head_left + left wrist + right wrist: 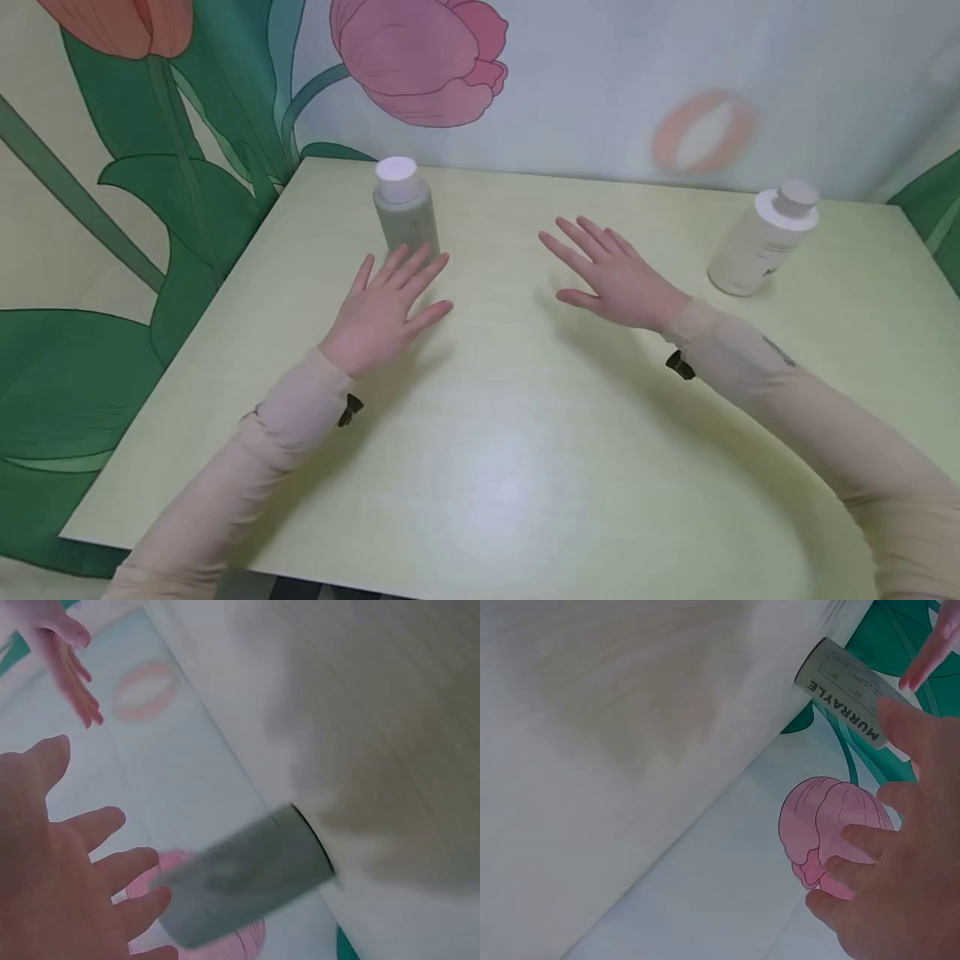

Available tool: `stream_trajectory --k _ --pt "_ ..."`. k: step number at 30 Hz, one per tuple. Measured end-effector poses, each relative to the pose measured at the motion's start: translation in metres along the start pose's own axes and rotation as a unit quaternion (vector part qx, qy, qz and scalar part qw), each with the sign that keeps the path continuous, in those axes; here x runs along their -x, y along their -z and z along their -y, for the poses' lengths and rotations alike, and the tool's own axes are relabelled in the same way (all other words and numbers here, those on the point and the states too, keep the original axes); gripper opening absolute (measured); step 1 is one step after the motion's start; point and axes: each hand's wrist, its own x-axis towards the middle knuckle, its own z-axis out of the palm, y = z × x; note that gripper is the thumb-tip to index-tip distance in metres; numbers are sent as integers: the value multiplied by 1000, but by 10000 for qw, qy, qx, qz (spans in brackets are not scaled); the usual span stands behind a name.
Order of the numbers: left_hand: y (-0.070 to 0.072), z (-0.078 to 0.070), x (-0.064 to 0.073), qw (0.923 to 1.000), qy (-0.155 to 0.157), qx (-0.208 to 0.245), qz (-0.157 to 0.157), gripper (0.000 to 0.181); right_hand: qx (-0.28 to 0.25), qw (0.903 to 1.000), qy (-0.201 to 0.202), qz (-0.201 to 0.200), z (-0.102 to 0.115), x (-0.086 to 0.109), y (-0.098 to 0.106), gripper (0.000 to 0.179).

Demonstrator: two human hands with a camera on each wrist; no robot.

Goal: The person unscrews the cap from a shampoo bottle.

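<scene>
My left hand is raised over the table with its fingers spread, holding nothing. Just beyond its fingertips a grey-green bottle with a white cap stands upright at the back left; the fingers overlap its lower part in the head view. Lettering reading MURRAYLE shows on this bottle in the right wrist view. My right hand hovers over the middle right of the table, fingers spread, nothing in it. To its right stands a white bottle with a white cap and small print.
The pale table has its back edge along a wall hanging printed with large flowers and leaves. Both sleeved forearms reach in from the front, each wearing a small black device near the wrist.
</scene>
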Motion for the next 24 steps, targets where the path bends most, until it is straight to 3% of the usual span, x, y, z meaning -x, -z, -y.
stream_trajectory --k 9,12,18,24 --pt "13 54 12 9954 919 273 -26 65 -200 9993 296 96 13 -69 -5 73" --pt "16 68 6 9924 1134 460 -92 67 -287 9990 329 129 18 -93 -4 73" --pt "16 84 -9 9880 1208 958 -75 75 -801 9966 69 195 24 -137 -3 74" --pt "14 93 -35 9723 1457 1829 32 88 -1294 9915 -10 156 27 -171 -3 78"
